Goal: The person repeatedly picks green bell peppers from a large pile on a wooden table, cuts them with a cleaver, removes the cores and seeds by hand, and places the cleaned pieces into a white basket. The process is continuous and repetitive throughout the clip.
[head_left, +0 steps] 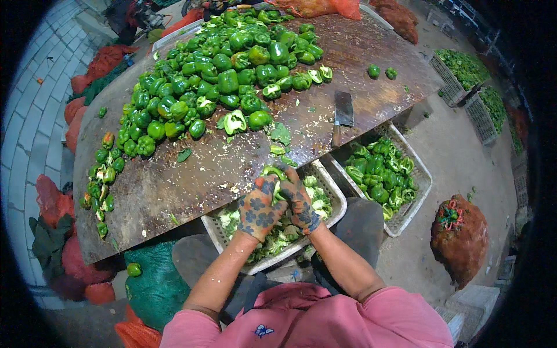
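Both my hands wear orange gloves with dark flower prints and meet at the near edge of the wooden table (200, 200). My left hand (259, 210) is closed around a piece of green bell pepper (273, 171). My right hand (299, 202) grips the same pepper from the other side, its fingers partly hiding it. Beneath them sits a pale plastic crate (341, 204) holding pale green pepper cores and scraps. On the table, a cut pepper half (235, 122) lies beyond my hands, beside a large heap of green peppers (227, 82).
A cleaver (343, 110) lies at the table's right edge. Below it, another crate (427, 174) holds opened green peppers. A full red mesh sack (461, 243) stands on the floor at right. A green mesh sack (154, 290) rests by my left leg. Pale seeds litter the tabletop.
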Demonstrator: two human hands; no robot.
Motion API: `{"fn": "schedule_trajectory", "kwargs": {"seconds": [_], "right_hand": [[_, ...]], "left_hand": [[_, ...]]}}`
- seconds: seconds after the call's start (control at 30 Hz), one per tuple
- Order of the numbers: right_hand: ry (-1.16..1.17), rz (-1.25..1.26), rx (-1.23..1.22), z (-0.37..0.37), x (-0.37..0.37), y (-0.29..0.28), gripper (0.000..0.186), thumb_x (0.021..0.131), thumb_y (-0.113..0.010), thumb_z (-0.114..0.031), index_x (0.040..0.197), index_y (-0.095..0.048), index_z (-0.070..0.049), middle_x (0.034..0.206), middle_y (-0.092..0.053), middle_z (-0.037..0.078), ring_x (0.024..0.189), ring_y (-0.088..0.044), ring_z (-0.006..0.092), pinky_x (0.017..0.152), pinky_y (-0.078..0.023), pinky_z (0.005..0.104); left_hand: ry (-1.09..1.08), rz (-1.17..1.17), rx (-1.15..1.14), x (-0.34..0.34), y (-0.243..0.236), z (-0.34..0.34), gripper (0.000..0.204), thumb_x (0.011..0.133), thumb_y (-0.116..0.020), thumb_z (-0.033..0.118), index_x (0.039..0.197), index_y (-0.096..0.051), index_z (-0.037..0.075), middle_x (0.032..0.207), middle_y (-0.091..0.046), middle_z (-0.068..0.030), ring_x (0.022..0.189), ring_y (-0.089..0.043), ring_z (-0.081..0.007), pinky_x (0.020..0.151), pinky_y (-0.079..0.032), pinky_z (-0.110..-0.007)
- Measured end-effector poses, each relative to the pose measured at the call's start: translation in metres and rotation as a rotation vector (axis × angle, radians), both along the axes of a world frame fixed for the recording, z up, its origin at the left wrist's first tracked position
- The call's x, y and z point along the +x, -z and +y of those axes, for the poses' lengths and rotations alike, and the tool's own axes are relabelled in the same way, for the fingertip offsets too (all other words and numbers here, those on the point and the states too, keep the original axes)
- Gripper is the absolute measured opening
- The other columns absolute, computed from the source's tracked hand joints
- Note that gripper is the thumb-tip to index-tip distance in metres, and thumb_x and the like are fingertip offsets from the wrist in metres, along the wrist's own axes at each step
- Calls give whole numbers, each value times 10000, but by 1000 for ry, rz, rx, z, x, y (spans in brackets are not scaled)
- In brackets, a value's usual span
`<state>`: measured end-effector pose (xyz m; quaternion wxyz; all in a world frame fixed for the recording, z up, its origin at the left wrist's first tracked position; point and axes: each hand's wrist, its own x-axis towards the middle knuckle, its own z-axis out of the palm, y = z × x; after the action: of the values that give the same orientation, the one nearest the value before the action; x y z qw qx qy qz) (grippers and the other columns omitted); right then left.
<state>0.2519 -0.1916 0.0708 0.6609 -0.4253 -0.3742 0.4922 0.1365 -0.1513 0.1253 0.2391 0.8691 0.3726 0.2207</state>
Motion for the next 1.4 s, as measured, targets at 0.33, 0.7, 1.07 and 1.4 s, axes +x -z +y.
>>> {"fn": "schedule_trajectory", "kwargs": {"seconds": [0.33, 0.7, 1.07, 1.4], "right_hand": [[-151, -351, 125, -26, 22, 16, 332, 795, -506, -223, 1051, -583, -26, 1219, -467, 92, 1106, -466, 198, 933, -369, 315], [-164, -407, 149, -32, 64, -8, 279, 801, -514, -206, 1059, -609, -161, 1258, -462, 98, 1168, -436, 262, 959, -348, 353], [52, -8, 32, -33, 43, 26, 216, 807, -483, -89, 978, -615, -86, 1163, -469, 94, 1044, -500, 222, 895, -392, 305], [777, -1024, -243, -39, 132, -9, 439, 779, -628, -295, 1139, -520, -68, 1121, -519, 125, 1037, -475, 264, 875, -387, 381]], "left_hand": [[250, -218, -108, 2, -9, -10, 205, 651, -650, 136, 839, -599, 70, 742, -573, -108, 639, -564, -256, 571, -445, -337], [327, -70, -340, 18, 7, -1, 344, 728, -649, 264, 1003, -600, 64, 888, -587, -165, 788, -572, -316, 715, -456, -373], [6, -264, -457, 37, 53, -30, 273, 714, -594, 44, 987, -593, 31, 898, -627, -100, 827, -593, -191, 726, -453, -302], [209, 119, -405, 13, 54, 30, 425, 729, -665, 265, 1085, -577, 49, 1018, -581, -187, 972, -561, -277, 817, -449, -355]]}}
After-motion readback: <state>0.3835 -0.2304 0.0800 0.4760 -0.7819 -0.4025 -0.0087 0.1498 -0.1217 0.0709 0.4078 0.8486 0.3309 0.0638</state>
